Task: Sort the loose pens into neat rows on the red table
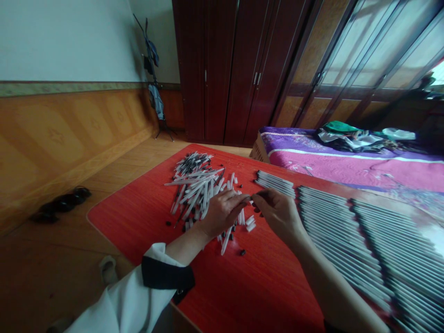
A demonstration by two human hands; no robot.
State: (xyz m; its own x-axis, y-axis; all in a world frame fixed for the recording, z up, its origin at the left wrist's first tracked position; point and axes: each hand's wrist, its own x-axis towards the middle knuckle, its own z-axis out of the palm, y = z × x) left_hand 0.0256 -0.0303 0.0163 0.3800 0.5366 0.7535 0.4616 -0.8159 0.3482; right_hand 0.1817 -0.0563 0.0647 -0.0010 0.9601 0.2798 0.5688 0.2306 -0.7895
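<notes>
My left hand (225,209) and my right hand (279,213) meet fingertip to fingertip above the red table (249,286). Both are closed in a pinch. A small dark bit shows where the fingertips come together, too small to name. Under and behind my left hand spreads a loose pile of translucent white pen barrels (199,187), with thin dark-tipped sticks (194,162) at its far end. Short clear pieces (250,224) and small black caps (242,252) are scattered beneath my hands. Beside my right forearm, pens (340,240) lie side by side in rows, black at one end.
A shorter row of pens (275,181) lies beyond my right hand. Past the table stand a bed (312,162) with clothes on it, a dark wardrobe (222,69) and a coat rack (152,60). Dark shoes (65,202) and a pale slipper (108,269) are on the floor at left.
</notes>
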